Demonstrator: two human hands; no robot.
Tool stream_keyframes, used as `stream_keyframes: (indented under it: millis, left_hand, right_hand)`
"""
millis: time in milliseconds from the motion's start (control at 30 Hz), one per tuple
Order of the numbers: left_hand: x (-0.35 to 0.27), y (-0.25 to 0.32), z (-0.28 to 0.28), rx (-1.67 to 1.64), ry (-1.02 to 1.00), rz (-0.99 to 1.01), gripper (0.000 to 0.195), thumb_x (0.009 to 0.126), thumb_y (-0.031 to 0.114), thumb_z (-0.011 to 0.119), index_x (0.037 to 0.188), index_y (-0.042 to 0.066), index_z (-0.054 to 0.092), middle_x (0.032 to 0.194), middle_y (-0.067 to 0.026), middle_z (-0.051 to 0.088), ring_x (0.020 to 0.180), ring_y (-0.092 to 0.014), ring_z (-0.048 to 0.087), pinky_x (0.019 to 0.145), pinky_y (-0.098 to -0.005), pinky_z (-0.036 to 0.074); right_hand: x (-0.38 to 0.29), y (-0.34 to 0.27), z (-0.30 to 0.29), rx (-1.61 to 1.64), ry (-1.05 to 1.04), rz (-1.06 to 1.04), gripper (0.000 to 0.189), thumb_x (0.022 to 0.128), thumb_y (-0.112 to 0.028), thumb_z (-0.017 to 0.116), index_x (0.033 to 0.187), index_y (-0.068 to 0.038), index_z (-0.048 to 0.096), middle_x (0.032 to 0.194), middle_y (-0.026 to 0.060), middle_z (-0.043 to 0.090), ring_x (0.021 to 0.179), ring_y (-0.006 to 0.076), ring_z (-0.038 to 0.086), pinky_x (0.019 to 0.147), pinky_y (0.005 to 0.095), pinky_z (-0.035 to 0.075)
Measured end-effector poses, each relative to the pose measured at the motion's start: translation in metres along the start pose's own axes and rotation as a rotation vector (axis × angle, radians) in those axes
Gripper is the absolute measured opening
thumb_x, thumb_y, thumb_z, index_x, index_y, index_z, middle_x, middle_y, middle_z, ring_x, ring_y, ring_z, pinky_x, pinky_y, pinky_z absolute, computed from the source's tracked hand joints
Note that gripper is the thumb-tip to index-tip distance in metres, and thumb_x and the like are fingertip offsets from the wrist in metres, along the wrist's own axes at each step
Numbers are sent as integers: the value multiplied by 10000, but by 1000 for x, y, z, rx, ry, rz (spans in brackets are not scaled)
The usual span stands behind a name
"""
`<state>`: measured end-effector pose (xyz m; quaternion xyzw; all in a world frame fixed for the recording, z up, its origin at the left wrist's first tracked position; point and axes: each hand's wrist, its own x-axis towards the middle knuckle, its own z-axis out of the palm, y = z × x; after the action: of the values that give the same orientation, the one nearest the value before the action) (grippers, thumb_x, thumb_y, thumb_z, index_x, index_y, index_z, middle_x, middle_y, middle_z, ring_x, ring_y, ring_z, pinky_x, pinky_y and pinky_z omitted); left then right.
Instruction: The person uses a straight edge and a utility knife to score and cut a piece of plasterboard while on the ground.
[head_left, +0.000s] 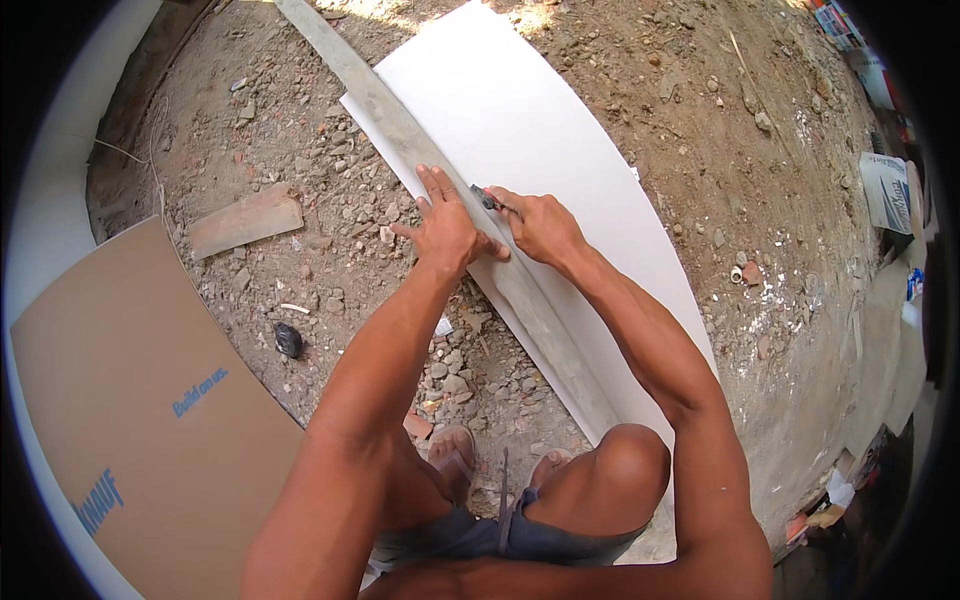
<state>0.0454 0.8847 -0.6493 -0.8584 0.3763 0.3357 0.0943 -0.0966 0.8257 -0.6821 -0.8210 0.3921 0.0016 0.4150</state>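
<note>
A long grey straightedge bar (405, 139), coated with dried cement or plaster, lies lengthwise across a white plasterboard sheet (517, 112). My left hand (446, 225) presses on this bar with its fingers spread. In my right hand (544, 225) is a utility knife (484, 197) with black and red parts. Its front end rests along the bar's right edge, on or just over the white sheet; the blade itself is too small to make out. A narrow strip of the sheet shows on the bar's left side.
A brown-faced Knauf plasterboard (150, 375) leans at the left. On the rubble ground lie a flat board offcut (246, 220) and a black tape measure-like object (288, 340). A printed bag (886, 193) stands at the right edge. My knees flank the bar's near end.
</note>
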Motion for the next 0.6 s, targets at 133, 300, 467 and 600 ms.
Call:
stream_keyframes:
  millis: [133,300,467,600]
  left_hand:
    - [-3,1,0,24,5,-3,1661,385,513,993,1584,1,-37,1683,-154,-15,1490,-353,296,1121,-783,170]
    - [-2,1,4,2,41,22,1657,384,531,988,1582,-12,-21,1679,-176,5,1484,-366,305,1117,-791,142]
    - [-2,-2,6,12,48,20,1650,380,531,985,1581,-21,-3,1676,-190,12,1482,-360,312,1117,-794,122]
    - [0,1,8,19,31,18,1642,384,524,984,1578,-28,2,1675,-197,6,1479,-352,323,1121,-791,114]
  right_hand:
    - [-27,5,1,23,-5,25,404,965,-200,545,1363,-204,610,783,219,691,684,409,670,657,493,539]
    - [-62,20,8,22,25,24,406,963,-175,550,1364,-203,606,695,211,649,607,403,635,605,488,505]
    - [-96,25,7,32,1,70,409,958,-165,555,1362,-200,609,691,215,643,604,403,629,604,487,498]
    - [-123,27,0,27,-92,162,402,964,-190,551,1361,-218,609,756,210,684,675,412,657,671,508,529]
